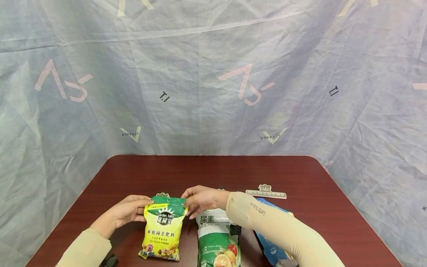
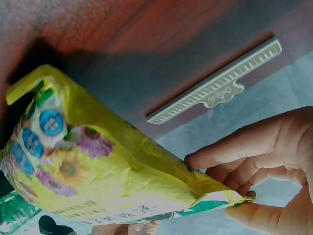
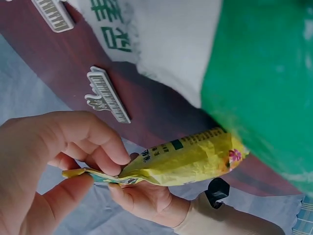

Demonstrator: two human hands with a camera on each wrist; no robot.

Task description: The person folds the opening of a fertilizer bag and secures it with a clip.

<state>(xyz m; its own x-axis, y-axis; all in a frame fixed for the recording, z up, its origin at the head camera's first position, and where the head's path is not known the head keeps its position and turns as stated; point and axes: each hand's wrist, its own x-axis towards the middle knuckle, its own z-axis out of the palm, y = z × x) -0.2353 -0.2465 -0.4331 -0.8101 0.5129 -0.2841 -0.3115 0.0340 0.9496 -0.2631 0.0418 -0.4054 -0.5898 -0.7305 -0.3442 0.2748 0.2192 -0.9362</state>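
A yellow and green bag of garden fertilizer (image 1: 164, 231) stands tilted up off the table in the head view, its printed front toward me. My left hand (image 1: 128, 212) pinches its top left corner between thumb and fingers, as the left wrist view also shows. At the top right corner, my right hand (image 1: 203, 200) pinches the green top edge, thumb on one side in the right wrist view. Behind the bag lies a piano-key clip (image 2: 217, 83), mostly hidden in the head view. Just right of the bag is a white and green urea bag (image 1: 213, 239).
A blue bag (image 1: 271, 241) lies at the right, partly under my right forearm. Behind it rests another piano-key clip (image 1: 266, 192). The dark red table (image 1: 207, 170) ends at a grey cloth backdrop (image 1: 200, 92).
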